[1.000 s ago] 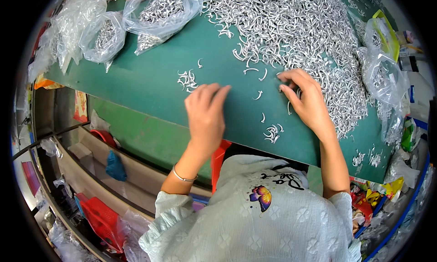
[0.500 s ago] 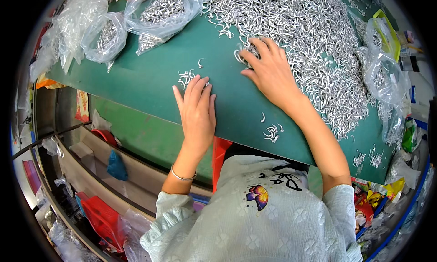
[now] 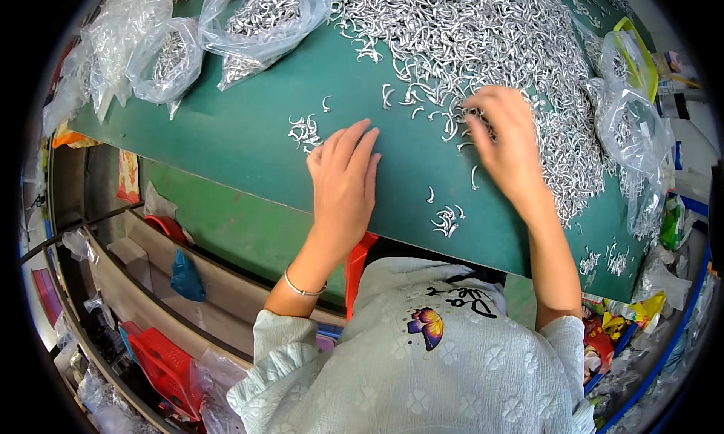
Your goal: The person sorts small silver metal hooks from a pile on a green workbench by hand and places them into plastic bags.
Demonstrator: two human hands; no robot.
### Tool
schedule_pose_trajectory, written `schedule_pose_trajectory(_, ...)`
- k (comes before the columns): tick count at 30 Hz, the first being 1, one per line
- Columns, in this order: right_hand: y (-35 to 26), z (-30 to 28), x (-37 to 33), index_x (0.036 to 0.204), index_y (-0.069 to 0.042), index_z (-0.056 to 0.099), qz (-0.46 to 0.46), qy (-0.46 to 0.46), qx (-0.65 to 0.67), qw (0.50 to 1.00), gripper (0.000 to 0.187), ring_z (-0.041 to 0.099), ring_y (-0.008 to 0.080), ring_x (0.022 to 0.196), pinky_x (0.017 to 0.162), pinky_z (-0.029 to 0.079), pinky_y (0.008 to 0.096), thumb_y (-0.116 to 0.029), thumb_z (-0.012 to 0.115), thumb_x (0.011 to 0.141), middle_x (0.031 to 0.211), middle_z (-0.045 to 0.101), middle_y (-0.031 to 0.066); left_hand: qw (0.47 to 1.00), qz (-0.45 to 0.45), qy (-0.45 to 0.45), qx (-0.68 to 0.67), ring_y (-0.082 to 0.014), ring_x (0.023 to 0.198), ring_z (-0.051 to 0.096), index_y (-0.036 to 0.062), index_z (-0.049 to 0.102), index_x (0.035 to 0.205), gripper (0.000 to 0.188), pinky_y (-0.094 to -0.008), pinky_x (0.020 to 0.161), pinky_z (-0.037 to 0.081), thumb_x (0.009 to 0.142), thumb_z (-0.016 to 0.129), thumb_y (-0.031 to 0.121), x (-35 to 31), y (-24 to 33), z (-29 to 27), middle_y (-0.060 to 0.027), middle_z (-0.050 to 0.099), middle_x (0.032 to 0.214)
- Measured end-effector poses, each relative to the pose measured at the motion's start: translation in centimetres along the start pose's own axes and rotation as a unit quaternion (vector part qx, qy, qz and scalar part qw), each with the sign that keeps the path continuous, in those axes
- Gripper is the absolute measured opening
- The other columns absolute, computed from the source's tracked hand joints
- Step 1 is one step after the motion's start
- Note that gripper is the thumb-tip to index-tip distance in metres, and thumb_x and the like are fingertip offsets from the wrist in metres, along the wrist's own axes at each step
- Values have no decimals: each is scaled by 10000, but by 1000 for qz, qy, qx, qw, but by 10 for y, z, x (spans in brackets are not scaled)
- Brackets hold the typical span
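A big heap of small curved silvery metal pieces spreads over the green tabletop. My right hand is at the heap's near left edge, its fingers bent over pieces and the thumb apart from them; its fingertips are slightly blurred. Several loose pieces trail off to the left of it. My left hand hovers or rests over the table with fingers stretched out, holding nothing I can see. Just beyond its fingertips lies a small cluster of the curved pieces. Another little cluster sits near the table's front edge, between my hands.
Clear plastic bags of pieces stand at the far left of the green table. At the right are another filled bag and a yellow-green basket. Below on the left, a shelf holds a red plastic basket.
My right hand has moved right and toward me, and loose pieces now show where it was. My left hand has shifted slightly right and nearer, uncovering more of the small cluster.
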State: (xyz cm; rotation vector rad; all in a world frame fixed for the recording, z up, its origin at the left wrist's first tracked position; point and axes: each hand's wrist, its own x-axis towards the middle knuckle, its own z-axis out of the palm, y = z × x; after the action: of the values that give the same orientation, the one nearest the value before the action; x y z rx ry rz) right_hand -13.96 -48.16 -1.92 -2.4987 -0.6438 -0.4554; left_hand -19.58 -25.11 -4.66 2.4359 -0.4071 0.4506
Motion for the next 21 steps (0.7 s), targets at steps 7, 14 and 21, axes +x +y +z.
schedule_pose_trajectory(7, -14, 27, 5, 920, -56, 632, -12, -72, -18, 997, 172, 522, 255, 926, 765, 389, 376, -95, 714, 775, 952, 575, 63, 999, -19, -32, -10, -263, 1097, 562, 36, 614, 1167, 323, -387, 933, 364, 847, 655, 19, 9, 10, -4, -84, 607, 1209)
schedule_pose_trajectory(14, -15, 42, 18, 916, -51, 622, -31, -26, -46, 998, 162, 508, 254, 926, 783, 384, 370, -110, 700, 786, 957, 569, 70, 998, -13, -52, -39, -259, 1070, 560, 18, 610, 1145, 323, -393, 897, 362, 827, 670, 17, 0, 17, 7, -94, 593, 1191)
schedule_pose_trajectory(21, -31, 24, 1, 881, -45, 602, -41, -77, 25, 996, 104, 505, 268, 887, 776, 372, 375, -74, 669, 807, 903, 555, 79, 999, -22, -23, -41, -258, 1068, 554, 15, 600, 1149, 340, -396, 875, 362, 819, 678, 16, -8, 9, 3, -92, 586, 1182)
